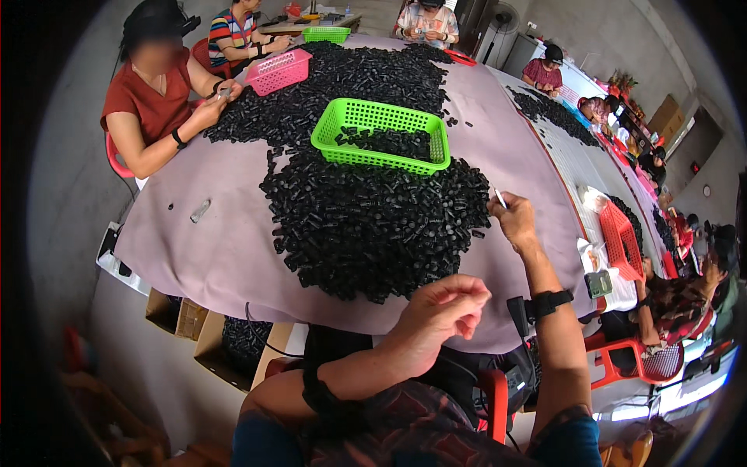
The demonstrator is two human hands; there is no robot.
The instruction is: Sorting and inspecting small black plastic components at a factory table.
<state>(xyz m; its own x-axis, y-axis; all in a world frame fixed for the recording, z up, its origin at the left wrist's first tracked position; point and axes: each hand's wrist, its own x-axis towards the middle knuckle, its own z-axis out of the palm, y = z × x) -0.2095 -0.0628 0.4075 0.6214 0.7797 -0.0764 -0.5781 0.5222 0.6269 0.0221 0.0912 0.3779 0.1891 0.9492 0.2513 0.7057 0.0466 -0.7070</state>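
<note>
My left hand (pixel 440 321) is raised at the table's near edge, in front of the pile, its fingers curled and pressed together. Whatever it may hold is too small or too hidden to make out. Farther to the right, my right hand (pixel 514 221) grips a slim whitish tool (pixel 499 198) with its tip pointing up and away; its exact kind does not show. The hand is beside the right edge of a wide pile of small black cylindrical parts (pixel 373 226). A bright green plastic basket (pixel 381 166), holding more of these black parts, rests on the pile's far side.
A pink basket (pixel 278 72) and another green basket (pixel 326 35) stand farther back. A clear small object (pixel 201 210) lies on the cloth-covered table (pixel 171 249) at left. Co-workers sit around. Boxes (pixel 214 350) of black parts stand below; a red basket (pixel 621 237) is at right.
</note>
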